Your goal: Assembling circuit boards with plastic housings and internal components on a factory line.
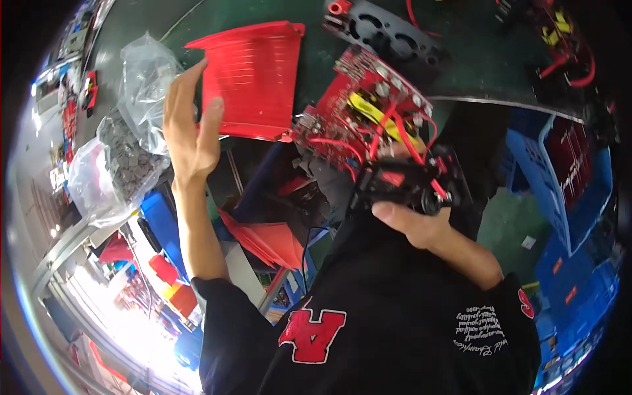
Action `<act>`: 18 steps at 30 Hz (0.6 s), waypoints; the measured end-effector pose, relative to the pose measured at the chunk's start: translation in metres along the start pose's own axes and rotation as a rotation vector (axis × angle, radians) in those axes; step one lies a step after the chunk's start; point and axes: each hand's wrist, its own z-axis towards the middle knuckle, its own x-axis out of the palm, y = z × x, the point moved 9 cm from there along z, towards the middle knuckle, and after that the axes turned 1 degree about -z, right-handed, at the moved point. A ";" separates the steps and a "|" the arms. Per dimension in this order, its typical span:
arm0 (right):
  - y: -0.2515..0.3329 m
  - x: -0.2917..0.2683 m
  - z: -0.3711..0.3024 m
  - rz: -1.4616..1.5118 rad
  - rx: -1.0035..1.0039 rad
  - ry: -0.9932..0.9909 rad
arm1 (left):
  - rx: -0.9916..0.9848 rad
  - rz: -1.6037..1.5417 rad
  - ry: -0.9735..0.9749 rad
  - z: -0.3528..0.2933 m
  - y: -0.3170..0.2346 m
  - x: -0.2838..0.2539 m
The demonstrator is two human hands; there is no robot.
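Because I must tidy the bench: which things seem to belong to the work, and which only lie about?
Seemingly in the work:
red circuit board and black part, in the right hand
red panel, by the left hand

Seemingly just lying about:
clear bag of grey pieces
blue crate

— How does the panel (pixel 250 82) look?
— Glossy plastic, ridged across its face.
— And the bag (pixel 141 76)?
— Thin, clear, crinkled plastic, shiny on the folds.
— The board (pixel 332 93)?
— Rough with small parts; its wires (pixel 337 141) look smooth and plastic-coated, its casing (pixel 394 191) dark plastic.
— The shirt (pixel 395 289)?
— Matt cloth. The crate (pixel 557 178) looks plastic, the bench (pixel 227 13) smooth.
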 end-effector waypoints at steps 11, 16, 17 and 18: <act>-0.011 0.024 0.020 0.299 -0.072 -0.055 | 0.173 0.150 0.191 0.001 -0.001 0.028; -0.002 0.024 0.022 0.080 -0.240 0.056 | 0.137 0.144 0.207 0.001 0.006 0.031; -0.002 0.024 0.023 0.015 -0.206 0.060 | 0.169 0.157 0.201 0.000 0.005 0.030; -0.001 0.022 0.024 0.015 -0.201 0.062 | 0.164 0.155 0.203 0.000 0.005 0.030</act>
